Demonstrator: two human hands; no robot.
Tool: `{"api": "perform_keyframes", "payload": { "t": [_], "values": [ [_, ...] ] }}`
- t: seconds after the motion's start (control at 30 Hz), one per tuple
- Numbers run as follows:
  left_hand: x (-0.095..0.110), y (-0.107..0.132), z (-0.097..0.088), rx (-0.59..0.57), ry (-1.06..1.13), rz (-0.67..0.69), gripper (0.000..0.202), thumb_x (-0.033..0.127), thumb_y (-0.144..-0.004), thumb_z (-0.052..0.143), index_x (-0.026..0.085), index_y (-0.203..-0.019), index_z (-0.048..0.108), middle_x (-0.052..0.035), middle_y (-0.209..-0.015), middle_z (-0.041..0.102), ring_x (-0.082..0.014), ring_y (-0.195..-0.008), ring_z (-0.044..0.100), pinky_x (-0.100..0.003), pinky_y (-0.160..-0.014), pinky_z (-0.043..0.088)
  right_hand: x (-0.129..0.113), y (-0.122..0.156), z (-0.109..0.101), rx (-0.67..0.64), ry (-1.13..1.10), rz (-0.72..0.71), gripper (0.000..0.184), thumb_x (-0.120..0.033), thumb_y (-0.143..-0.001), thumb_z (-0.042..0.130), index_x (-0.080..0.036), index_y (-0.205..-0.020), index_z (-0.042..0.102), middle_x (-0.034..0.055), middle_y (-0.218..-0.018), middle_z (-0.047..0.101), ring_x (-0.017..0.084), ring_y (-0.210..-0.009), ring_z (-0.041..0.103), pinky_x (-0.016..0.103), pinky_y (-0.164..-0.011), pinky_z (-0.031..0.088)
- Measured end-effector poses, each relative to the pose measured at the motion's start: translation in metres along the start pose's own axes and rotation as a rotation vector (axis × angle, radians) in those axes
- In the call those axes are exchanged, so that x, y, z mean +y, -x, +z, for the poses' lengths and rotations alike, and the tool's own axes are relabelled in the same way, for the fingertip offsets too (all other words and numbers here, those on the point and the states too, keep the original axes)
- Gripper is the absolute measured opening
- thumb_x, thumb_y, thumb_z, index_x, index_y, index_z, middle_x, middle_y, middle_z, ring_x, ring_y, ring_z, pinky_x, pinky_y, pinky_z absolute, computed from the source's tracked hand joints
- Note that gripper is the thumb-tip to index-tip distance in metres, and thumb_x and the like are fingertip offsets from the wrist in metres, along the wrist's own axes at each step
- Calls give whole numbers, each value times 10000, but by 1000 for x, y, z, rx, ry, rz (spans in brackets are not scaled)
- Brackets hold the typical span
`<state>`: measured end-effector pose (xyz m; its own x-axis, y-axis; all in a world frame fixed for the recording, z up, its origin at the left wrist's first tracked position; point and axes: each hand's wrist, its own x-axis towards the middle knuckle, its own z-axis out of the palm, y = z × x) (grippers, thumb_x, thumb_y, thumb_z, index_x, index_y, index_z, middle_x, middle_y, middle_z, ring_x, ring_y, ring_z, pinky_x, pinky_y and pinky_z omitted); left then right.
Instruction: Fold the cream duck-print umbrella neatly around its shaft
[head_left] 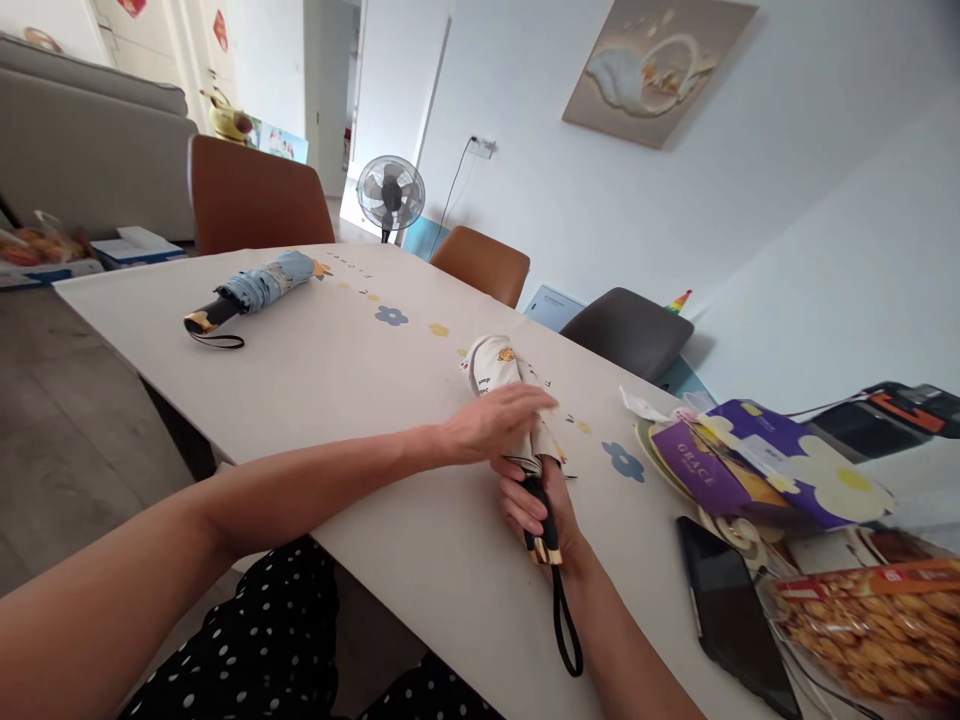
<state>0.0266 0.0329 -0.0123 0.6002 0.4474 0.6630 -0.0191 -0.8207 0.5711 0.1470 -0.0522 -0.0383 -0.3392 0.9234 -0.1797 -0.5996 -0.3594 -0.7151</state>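
Observation:
A folded white umbrella with small printed pictures points away from me over the table. My right hand is closed around its black handle, which ends in a gold-coloured cap with a black wrist strap hanging down. My left hand lies across the umbrella's folded cloth, fingers stretched out and pointing right; part of the cloth is hidden beneath it. On the table's left side rests a light blue folded umbrella, its black and gold handle towards me.
The white table has a flower-printed cover. On its right are a purple box, a black phone and a bag of biscuits. Chairs stand along the far side, with a fan behind.

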Motion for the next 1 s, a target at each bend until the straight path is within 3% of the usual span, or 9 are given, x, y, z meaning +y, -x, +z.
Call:
{"api": "perform_keyframes", "payload": {
  "t": [0.07,0.13,0.2,0.27,0.5,0.73,0.87,0.93,1.0],
  "values": [
    [-17,-3,-6,275,5,-235,289,183,-862,383,208,-1114,522,-78,-1205,548,-169,-1166,451,-325,-1017,328,0,1,3,-25,-26,-39,131,-270,-819,466,-151,-803,517,-74,-611,420,11,-273,189,126,-195,252],
    [-35,-6,-15,505,101,-547,246,204,-835,444,194,-1071,513,-89,-1174,539,-185,-1135,456,-333,-974,355,0,2,5,-41,-28,-51,148,-256,-819,470,-141,-889,530,-79,-622,399,11,-277,190,121,-192,253],
    [-48,-8,-21,563,297,-757,215,238,-808,496,186,-1016,516,-84,-1121,550,-182,-1057,495,-320,-894,406,1,2,6,-45,-18,-46,164,-273,-826,476,-137,-897,535,-83,-615,379,9,-273,187,121,-188,253],
    [-56,-8,-26,522,444,-822,166,266,-787,527,179,-928,537,-66,-997,586,-160,-914,547,-289,-777,451,1,2,5,-50,-16,-40,175,-284,-826,482,-136,-898,541,-85,-611,376,5,-268,182,120,-183,252],
    [-68,-4,-37,489,596,-856,135,272,-695,624,172,-709,534,-18,-725,563,-94,-623,512,-212,-524,410,0,2,5,-114,-31,-36,191,-285,-828,485,-122,-896,558,-85,-616,407,-4,-268,177,113,-182,254],
    [-81,-4,-46,523,578,-858,100,230,-683,614,167,-694,538,-12,-689,544,-86,-566,491,-205,-455,356,2,0,4,-146,-15,10,199,-270,-849,449,-118,-907,564,-76,-616,422,-2,-261,205,112,-184,279],
    [-68,-6,-47,651,430,-844,84,176,-715,557,177,-799,550,-37,-842,587,-120,-700,535,-225,-534,419,3,-1,-1,-155,-36,-46,204,-265,-869,420,-120,-912,557,-75,-621,421,1,-263,200,109,-185,299],
    [-60,-9,-45,675,333,-697,156,188,-776,491,199,-910,570,-39,-981,603,-137,-851,558,-246,-662,460,4,-2,-2,-167,-59,-61,216,-263,-874,413,-108,-923,555,-70,-631,429,0,-271,200,106,-189,312],
    [-56,-11,-40,579,227,-462,253,239,-847,413,222,-1041,575,-32,-1133,590,-149,-1049,527,-277,-870,434,5,-2,-1,-176,-71,-49,222,-261,-878,407,-101,-927,554,-66,-636,431,1,-274,200,104,-191,317]
  ]
}}
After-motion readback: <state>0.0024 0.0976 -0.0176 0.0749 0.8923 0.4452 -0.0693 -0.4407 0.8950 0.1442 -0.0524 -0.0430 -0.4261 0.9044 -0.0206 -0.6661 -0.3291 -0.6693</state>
